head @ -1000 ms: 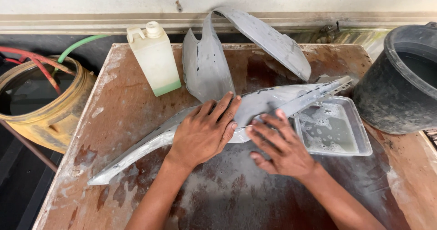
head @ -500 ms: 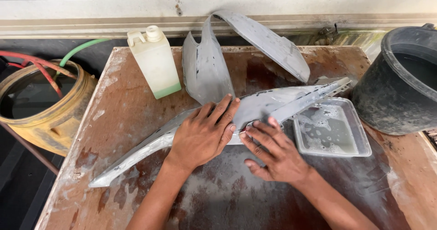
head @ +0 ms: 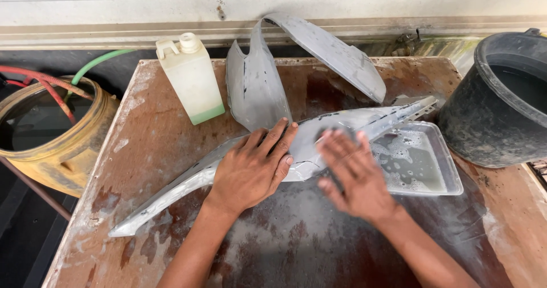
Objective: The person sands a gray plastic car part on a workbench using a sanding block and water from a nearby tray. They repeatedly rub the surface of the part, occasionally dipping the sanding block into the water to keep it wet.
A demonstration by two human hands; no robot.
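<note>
Wet, stained brown tabletop (head: 165, 151) outdoors

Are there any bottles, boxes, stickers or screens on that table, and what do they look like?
Plastic jug: stands upright at the back left of the table, left of the grey curved panel; boxy, cream-white, with a cap and small handle, a little green liquid at the bottom.
No label, sign or screen shows.

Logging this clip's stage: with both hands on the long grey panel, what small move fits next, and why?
Probably another rubbing stroke of the right hand along the long grey panel: the left hand presses it flat to the wet table, and the right hand is blurred beside the soapy tray.
</note>
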